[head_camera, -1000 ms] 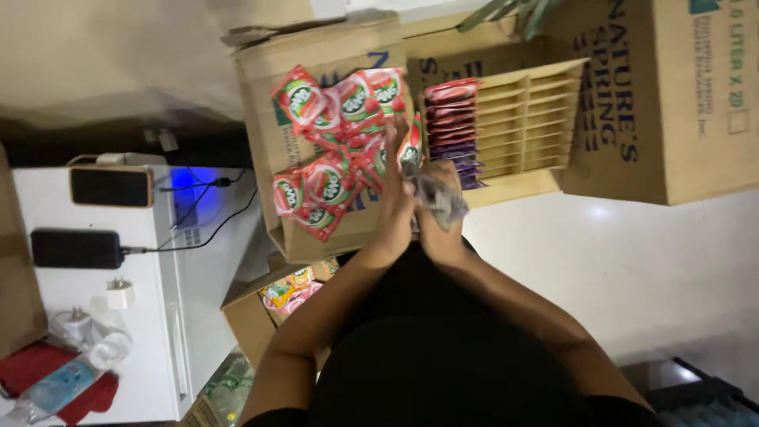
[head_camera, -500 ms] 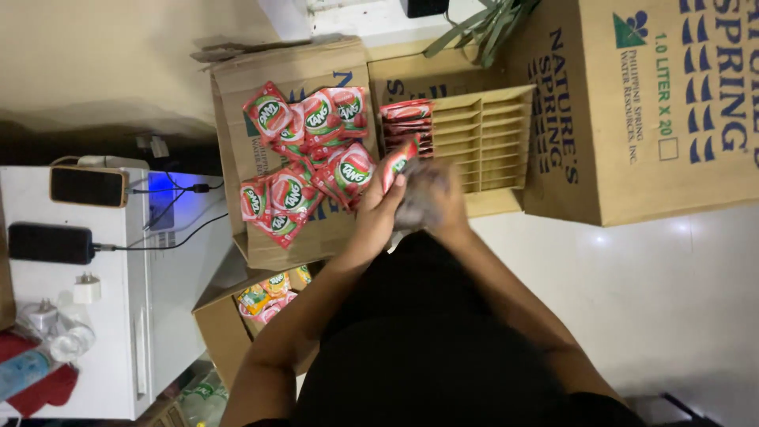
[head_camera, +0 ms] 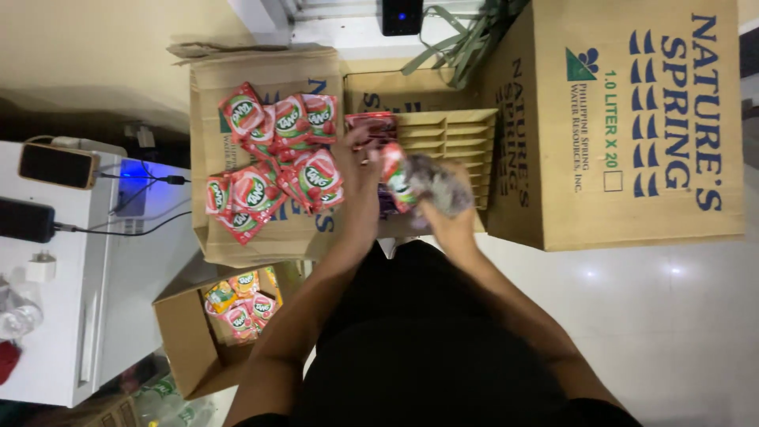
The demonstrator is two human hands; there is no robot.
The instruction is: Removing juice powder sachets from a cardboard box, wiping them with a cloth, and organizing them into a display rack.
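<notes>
Head view: red drink-mix sachet (head_camera: 393, 175) pinched by the left hand (head_camera: 360, 170) above the slotted cardboard divider (head_camera: 447, 134); right hand (head_camera: 443, 202) closed around blurred packets. More sachets (head_camera: 273, 158) lie spread on the flat cardboard box (head_camera: 261, 237) alongside.

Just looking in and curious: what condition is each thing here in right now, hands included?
Left hand: holds a red sachet.
Right hand: closed on blurred sachets.
Red sachets: loose heap on flat cardboard.
Divider tray: slots mostly bare.
Small carton: open, sachets inside.
Big carton: shut.
Two phones: plugged in, screens dark.
</notes>
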